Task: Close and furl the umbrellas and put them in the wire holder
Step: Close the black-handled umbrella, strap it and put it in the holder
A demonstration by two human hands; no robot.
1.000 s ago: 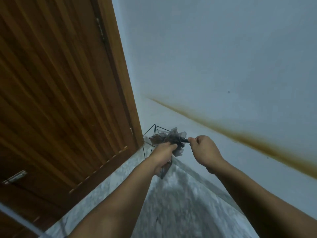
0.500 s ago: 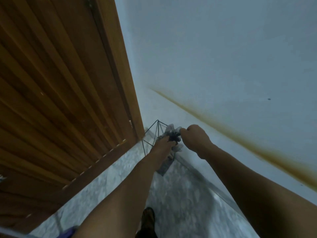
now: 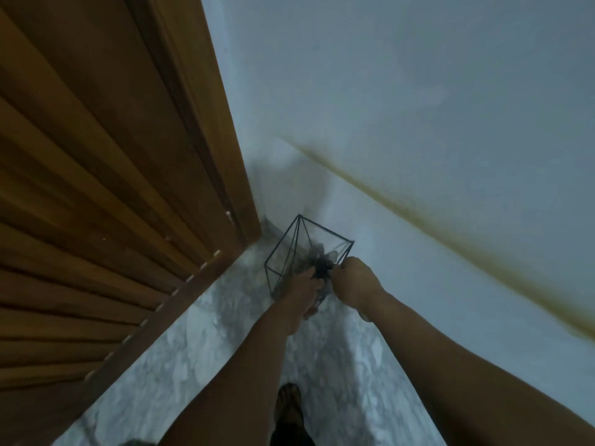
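A black wire holder (image 3: 280,246) stands on the floor in the corner between the door and the wall. A furled grey umbrella (image 3: 317,260) with a dark tip sits at the holder's open top, partly inside the wires. My left hand (image 3: 302,289) is closed around its folded cloth at the near side. Just right of it, my right hand (image 3: 352,284) pinches the umbrella's dark end by the holder's right corner. My hands hide the umbrella's lower part.
A brown wooden door (image 3: 112,188) fills the left side. A pale wall (image 3: 418,107) with a brown streak (image 3: 450,243) runs along the right. The floor (image 3: 209,358) is grey marble. My foot in a dark sandal (image 3: 289,410) stands near the bottom middle.
Both hands have carried the umbrella down and forward, from above the holder to its open top. The view has tilted downward, so my foot now shows.
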